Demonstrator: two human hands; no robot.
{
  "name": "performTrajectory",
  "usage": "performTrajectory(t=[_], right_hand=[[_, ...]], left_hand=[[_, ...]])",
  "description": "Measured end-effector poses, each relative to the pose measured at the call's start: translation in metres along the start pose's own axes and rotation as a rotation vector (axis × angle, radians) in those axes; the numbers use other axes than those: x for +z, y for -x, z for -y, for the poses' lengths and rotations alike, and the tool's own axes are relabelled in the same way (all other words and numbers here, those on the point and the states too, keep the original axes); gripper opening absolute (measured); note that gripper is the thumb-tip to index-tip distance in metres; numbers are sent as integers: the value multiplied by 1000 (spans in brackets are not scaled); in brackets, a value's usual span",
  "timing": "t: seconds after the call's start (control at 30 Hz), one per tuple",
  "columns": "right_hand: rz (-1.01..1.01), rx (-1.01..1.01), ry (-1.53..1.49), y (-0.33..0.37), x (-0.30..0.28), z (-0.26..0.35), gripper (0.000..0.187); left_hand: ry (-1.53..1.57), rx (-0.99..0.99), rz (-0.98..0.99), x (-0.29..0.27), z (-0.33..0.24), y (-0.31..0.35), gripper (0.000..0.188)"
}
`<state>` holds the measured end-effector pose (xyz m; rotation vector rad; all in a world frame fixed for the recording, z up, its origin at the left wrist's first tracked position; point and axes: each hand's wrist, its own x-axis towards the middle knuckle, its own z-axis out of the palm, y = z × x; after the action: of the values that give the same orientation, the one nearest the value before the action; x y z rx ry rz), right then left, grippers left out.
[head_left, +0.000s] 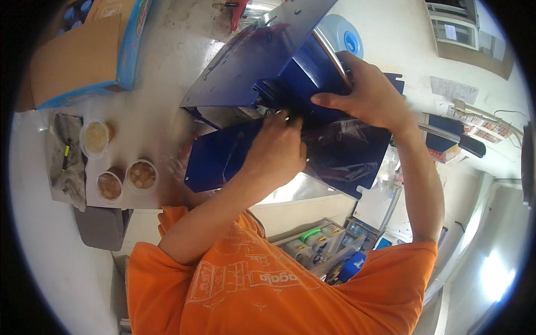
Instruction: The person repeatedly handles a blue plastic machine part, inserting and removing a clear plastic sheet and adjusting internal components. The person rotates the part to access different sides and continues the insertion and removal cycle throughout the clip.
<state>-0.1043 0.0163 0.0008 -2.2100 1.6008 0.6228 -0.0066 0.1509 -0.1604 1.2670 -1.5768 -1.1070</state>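
The blue machine (301, 84) takes up the right part of the metal table (162, 72), directly ahead of us; one lower corner of its panel points toward the near edge. Between it and the cardboard box (78, 70) at the far left, a strip of metal top leaves us some room. Toward the near left corner, three plastic tubs (142, 176) sit beside a grey cloth (66, 181).

Our right hand (371, 92) is half open, thumb apart from fingers, gripping the machine's upper side by its shiny rod (329, 53). Our left hand (278, 146) is curled at the machine's inner gap; it's blurred, so we cannot tell whether it pinches anything.
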Motion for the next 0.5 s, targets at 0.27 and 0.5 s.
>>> performTrajectory(t=[0.27,0.5], right_hand=[[-494,-42,405,40,27,33,70],[-471,-280,171,62,115,88,62]], left_hand=[[155,-341,-270,-52,15,-15,50],[233,-237,-267,-49,31,-21,75]])
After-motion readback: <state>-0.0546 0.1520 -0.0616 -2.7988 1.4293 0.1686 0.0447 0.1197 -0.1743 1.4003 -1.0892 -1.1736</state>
